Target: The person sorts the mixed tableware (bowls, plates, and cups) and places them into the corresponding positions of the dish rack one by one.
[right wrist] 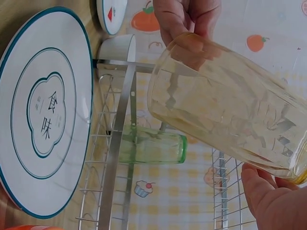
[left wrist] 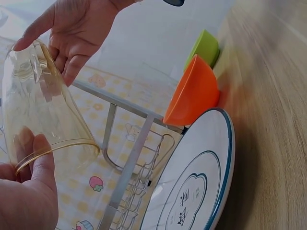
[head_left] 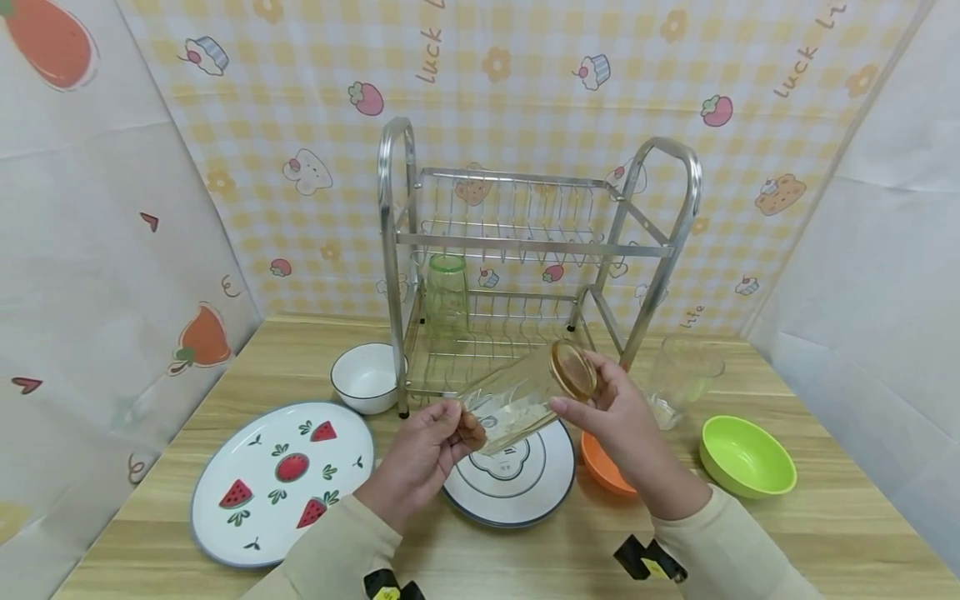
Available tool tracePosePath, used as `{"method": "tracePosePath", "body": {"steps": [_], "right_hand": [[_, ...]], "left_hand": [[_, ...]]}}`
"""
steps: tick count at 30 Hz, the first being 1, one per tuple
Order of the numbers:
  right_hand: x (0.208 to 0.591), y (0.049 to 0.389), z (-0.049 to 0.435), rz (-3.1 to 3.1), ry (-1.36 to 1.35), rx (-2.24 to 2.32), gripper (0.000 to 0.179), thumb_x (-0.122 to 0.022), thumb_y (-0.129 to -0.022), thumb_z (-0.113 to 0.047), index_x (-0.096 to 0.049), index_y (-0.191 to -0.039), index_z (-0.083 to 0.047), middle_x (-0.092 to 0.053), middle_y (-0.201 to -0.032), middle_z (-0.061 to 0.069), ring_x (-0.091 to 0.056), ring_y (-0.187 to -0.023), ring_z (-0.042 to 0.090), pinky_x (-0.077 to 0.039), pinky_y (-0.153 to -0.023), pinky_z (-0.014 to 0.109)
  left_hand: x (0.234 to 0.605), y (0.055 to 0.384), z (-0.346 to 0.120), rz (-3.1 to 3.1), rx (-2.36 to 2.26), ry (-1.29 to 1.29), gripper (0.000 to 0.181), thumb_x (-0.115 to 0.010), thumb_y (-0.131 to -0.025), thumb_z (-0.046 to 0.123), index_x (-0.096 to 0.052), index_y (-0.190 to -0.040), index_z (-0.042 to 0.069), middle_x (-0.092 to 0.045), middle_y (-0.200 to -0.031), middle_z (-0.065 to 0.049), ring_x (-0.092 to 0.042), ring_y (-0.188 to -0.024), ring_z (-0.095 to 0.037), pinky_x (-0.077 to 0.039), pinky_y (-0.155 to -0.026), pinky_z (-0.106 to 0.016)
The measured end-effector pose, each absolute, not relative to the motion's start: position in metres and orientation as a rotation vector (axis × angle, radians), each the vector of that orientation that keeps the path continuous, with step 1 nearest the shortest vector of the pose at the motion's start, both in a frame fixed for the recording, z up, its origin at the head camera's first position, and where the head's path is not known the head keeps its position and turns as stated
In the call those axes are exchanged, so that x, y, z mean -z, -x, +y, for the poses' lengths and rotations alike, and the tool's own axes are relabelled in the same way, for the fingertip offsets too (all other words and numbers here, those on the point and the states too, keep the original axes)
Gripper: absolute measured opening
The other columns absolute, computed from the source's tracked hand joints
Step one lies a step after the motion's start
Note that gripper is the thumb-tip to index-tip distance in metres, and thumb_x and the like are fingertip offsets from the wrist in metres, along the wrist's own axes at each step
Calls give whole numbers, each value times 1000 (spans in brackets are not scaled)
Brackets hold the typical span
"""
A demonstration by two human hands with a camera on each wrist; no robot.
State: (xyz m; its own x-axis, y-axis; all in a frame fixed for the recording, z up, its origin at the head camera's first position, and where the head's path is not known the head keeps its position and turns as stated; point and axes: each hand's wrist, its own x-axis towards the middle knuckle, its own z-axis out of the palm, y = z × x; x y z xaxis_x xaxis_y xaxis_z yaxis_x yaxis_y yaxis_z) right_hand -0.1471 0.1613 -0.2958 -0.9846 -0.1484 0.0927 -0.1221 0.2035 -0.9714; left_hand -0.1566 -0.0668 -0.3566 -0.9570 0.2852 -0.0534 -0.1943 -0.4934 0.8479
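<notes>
An amber see-through glass tumbler is held tilted in the air between both hands, its thick base up to the right and its mouth down to the left. My left hand pinches the rim, with fingertips inside the mouth, as the left wrist view shows. Around the base end, my right hand grips with thumb and fingers. Below the glass lies a round white plate with a blue rim. Behind it stands a two-tier metal dish rack, with a green glass upside down on its lower left.
An oval watermelon-patterned plate lies at the left, with a white bowl beside the rack's left leg. An orange bowl, partly behind my right hand, and a lime-green bowl sit at the right. Clear glassware stands behind them.
</notes>
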Motion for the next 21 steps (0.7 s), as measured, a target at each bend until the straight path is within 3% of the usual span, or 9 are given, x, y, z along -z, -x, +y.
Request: {"method": "tracePosePath", "body": {"steps": [11, 21], "right_hand": [[289, 147, 157, 2480, 286, 1962, 63, -71, -87, -14, -38, -140, -6, -51, -135, 13, -51, -120, 19, -47, -89, 19], [281, 151, 155, 2472, 368, 1994, 64, -71, -86, -10, -37, -139, -2, -51, -132, 15, -54, -113, 13, -48, -88, 18]], "left_hand": [[355, 157, -66, 1423, -2479, -127, 23, -36, -105, 7, -55, -94, 3, -61, -90, -4, -63, -90, -15, -51, -91, -28], [352, 158, -65, 1546, -2407, -113, 20, -40, -104, 10, -49, -113, -6, -63, -96, -4, -63, -94, -15, -51, -90, -28]]}}
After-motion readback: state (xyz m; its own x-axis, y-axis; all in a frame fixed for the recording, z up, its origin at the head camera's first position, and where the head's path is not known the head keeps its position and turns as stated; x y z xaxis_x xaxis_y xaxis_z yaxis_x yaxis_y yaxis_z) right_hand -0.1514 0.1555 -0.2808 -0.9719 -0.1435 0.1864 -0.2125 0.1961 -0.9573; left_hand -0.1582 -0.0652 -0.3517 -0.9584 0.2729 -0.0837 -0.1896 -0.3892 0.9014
